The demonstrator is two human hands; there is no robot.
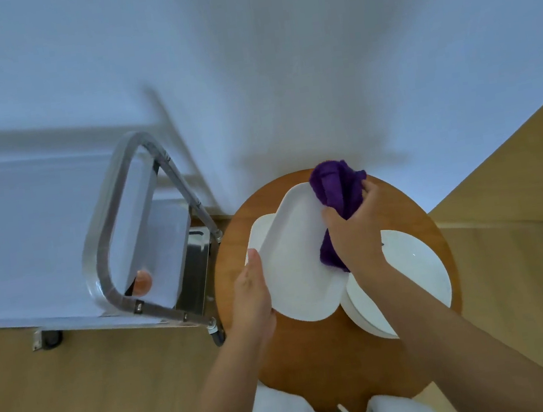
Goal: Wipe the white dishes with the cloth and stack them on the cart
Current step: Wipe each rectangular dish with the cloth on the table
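A round wooden desk (317, 355) stands by a white wall, with the cart (108, 262) off beyond the left hand (251, 298). That hand grips the near-left edge of an oblong white dish (299, 254), held tilted above another white dish (258, 231). The right hand (353, 233) clutches a purple cloth (336, 187) bunched against the dish's far-right rim. Round white plates (409, 267) lie beneath the right wrist. To wipe well, I would hold the dish firmly and sweep across the whole face, rims included.
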